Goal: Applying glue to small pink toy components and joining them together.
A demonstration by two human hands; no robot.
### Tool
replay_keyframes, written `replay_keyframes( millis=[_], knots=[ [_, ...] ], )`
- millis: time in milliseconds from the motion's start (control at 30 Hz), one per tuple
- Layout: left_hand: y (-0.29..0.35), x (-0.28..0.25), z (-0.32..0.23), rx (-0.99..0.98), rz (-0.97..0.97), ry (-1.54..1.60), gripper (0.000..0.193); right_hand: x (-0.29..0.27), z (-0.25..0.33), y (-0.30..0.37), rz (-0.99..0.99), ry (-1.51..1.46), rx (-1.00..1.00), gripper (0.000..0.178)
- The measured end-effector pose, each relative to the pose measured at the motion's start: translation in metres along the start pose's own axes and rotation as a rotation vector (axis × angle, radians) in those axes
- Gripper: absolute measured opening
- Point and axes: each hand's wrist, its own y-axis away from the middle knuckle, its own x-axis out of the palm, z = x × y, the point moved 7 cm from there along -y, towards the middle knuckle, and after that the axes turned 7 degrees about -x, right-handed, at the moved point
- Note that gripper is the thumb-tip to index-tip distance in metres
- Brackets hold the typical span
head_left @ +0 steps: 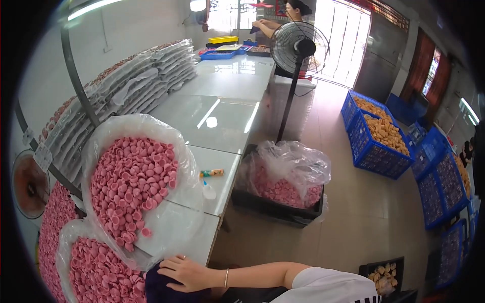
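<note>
At the lower edge my right arm reaches leftward across me, with a bracelet at the wrist. My right hand (pixel 187 274) curls its fingers over a dark navy cloth-like piece (pixel 155 287), whose exact kind I cannot make out. A little bare skin below that wrist may be my left forearm; my left hand itself does not show and may be under the dark piece. Just beyond lie two clear plastic bags of small pink cup-shaped pieces, a large spread one (pixel 134 187) on the table and a nearer one (pixel 101 272). One loose pink cup (pixel 146 232) rests at the larger bag's mouth.
The white table (pixel 222 121) carries a small tube (pixel 211 172) and a white bottle (pixel 208 191). Stacked bagged trays (pixel 136 86) line the wall. Right of the table stand a black crate (pixel 273 209) of pink pieces, a fan (pixel 299 48) and blue crates (pixel 379 136). A co-worker (pixel 293 12) is at the far end.
</note>
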Motion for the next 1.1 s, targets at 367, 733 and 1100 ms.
replay_keyframes(
  millis=[367,733,1100],
  knots=[
    [-0.006,0.01,0.01,0.017,-0.115,-0.151,0.037,0.0,-0.005,-0.006,0.088,-0.08,0.001,0.039],
    [-0.033,0.007,0.006,0.132,0.072,-0.336,0.036,-0.01,-0.004,0.001,-0.065,-0.008,0.015,0.04],
    [-0.048,0.01,-0.006,0.067,0.36,-0.252,0.04,0.013,-0.011,-0.003,-0.001,0.163,0.078,0.023]
  ],
)
